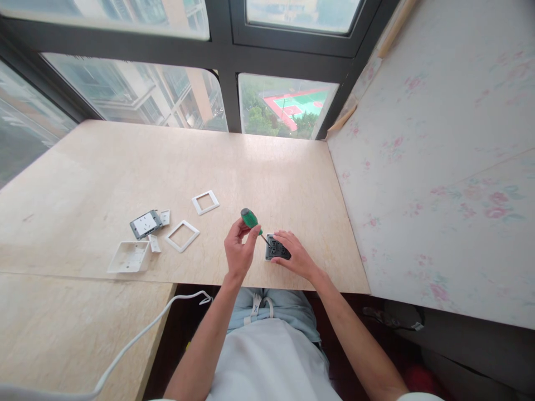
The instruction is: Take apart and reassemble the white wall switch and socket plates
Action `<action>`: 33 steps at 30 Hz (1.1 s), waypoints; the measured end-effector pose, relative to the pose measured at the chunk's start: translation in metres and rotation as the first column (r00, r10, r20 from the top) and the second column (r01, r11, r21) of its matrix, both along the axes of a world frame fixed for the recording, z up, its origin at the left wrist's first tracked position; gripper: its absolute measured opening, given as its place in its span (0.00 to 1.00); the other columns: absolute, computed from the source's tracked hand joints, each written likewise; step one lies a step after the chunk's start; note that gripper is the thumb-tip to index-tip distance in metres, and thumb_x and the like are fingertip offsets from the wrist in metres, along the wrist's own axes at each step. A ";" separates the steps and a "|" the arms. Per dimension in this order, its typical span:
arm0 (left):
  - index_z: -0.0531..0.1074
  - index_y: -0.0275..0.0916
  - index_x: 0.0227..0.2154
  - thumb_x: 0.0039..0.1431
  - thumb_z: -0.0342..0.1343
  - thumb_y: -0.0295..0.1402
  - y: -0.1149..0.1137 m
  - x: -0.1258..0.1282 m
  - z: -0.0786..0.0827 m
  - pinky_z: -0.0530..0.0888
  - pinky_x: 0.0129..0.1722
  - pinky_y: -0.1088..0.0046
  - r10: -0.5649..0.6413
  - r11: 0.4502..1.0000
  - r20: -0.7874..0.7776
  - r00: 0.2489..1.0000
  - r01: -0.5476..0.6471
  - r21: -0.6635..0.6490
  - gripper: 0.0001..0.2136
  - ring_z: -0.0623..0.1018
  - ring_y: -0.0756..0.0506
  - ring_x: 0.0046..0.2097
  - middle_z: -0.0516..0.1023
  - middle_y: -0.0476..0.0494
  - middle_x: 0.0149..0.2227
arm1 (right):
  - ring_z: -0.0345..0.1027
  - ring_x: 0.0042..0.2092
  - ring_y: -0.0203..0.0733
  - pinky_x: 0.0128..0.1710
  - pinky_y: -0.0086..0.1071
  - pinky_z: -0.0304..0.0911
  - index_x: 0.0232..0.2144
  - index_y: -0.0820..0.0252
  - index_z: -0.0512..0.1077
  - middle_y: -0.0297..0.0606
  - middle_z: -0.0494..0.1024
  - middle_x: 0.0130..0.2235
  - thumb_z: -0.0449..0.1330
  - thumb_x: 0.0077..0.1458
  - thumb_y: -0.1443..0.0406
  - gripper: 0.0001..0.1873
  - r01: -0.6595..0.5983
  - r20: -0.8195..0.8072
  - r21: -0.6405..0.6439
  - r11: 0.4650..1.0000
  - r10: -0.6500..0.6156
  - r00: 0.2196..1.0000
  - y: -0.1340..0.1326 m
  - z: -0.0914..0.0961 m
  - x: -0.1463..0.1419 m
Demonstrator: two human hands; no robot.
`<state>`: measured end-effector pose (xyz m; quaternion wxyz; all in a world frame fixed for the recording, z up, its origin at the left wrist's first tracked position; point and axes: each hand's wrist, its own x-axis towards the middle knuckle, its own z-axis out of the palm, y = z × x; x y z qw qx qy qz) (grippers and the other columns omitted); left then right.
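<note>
My left hand (241, 245) is closed around a screwdriver (249, 218) with a green and black handle. Its shaft slants down to the right, and the tip meets the left part of a wall socket (273, 247). That socket lies on the table with its dark back facing up and a white edge showing. My right hand (296, 253) grips the socket from the right, fingers over the far side and thumb at the near side. Part of the socket is hidden under this hand.
Left on the table (267, 167) lie two white square frames, one frame (183, 236) nearer and another frame (205, 202) farther. Beyond them are a second socket (146, 224), small white pieces (154, 243) and a white box (129, 257). A white cable (137, 336) crosses the lower left.
</note>
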<state>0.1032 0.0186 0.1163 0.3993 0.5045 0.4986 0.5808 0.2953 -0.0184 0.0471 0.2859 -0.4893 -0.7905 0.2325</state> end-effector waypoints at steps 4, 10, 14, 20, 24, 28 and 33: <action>0.74 0.37 0.44 0.58 0.62 0.41 0.001 0.000 -0.004 0.80 0.42 0.67 -0.011 1.000 -0.029 1.000 0.011 0.010 0.16 0.81 0.45 0.40 0.80 0.42 0.38 | 0.56 0.66 0.54 0.66 0.58 0.48 0.64 0.52 0.60 0.49 0.67 0.63 0.64 0.56 0.53 0.36 0.003 -0.008 0.004 1.000 -0.003 1.000 0.000 -0.001 0.000; 0.74 0.36 0.44 0.59 0.61 0.39 0.002 -0.003 -0.006 0.79 0.41 0.68 -0.013 0.998 -0.126 0.992 0.021 0.060 0.14 0.80 0.46 0.39 0.80 0.42 0.38 | 0.57 0.65 0.54 0.66 0.57 0.49 0.62 0.54 0.62 0.50 0.68 0.62 0.63 0.56 0.52 0.34 0.005 -0.025 0.009 1.000 -0.005 1.000 0.000 -0.001 0.000; 0.74 0.36 0.43 0.59 0.60 0.36 0.000 -0.007 -0.002 0.79 0.41 0.67 -0.049 0.989 -0.260 0.964 0.084 0.123 0.12 0.81 0.45 0.38 0.81 0.42 0.37 | 0.57 0.65 0.54 0.66 0.57 0.49 0.63 0.53 0.61 0.50 0.68 0.62 0.63 0.57 0.52 0.35 -0.002 -0.018 0.017 1.000 0.002 1.000 0.001 -0.002 0.000; 0.64 0.39 0.57 0.59 0.55 0.30 -0.004 -0.008 0.006 0.77 0.49 0.63 -0.202 0.958 -0.260 0.944 0.246 0.147 0.23 0.81 0.44 0.44 0.81 0.40 0.43 | 0.56 0.66 0.55 0.65 0.59 0.49 0.66 0.51 0.55 0.49 0.66 0.63 0.63 0.57 0.53 0.39 -0.014 0.019 0.017 1.000 0.014 1.000 0.001 -0.003 0.000; 0.63 0.40 0.59 0.64 0.49 0.34 -0.003 -0.005 0.007 0.75 0.51 0.59 -0.330 0.923 -0.187 0.925 0.358 0.139 0.20 0.80 0.42 0.48 0.80 0.37 0.47 | 0.56 0.66 0.56 0.66 0.59 0.48 0.66 0.52 0.53 0.50 0.66 0.63 0.63 0.55 0.51 0.42 -0.024 0.029 0.033 0.999 0.023 0.999 0.001 -0.003 0.000; 0.62 0.40 0.58 0.66 0.50 0.42 0.001 0.003 0.008 0.75 0.50 0.60 -0.367 0.920 -0.112 0.923 0.378 0.104 0.21 0.80 0.41 0.48 0.79 0.37 0.47 | 0.56 0.66 0.56 0.65 0.59 0.49 0.66 0.54 0.52 0.52 0.65 0.63 0.64 0.54 0.50 0.44 -0.028 0.019 0.057 0.998 0.027 0.999 0.001 -0.004 0.000; 0.60 0.41 0.51 0.61 0.59 0.45 0.003 0.014 0.008 0.76 0.45 0.63 -0.318 0.947 0.007 0.948 0.317 0.055 0.22 0.81 0.43 0.43 0.79 0.41 0.40 | 0.56 0.65 0.57 0.64 0.60 0.49 0.66 0.54 0.52 0.53 0.65 0.62 0.65 0.54 0.50 0.44 -0.010 0.027 0.042 0.999 0.009 1.000 0.002 -0.005 -0.001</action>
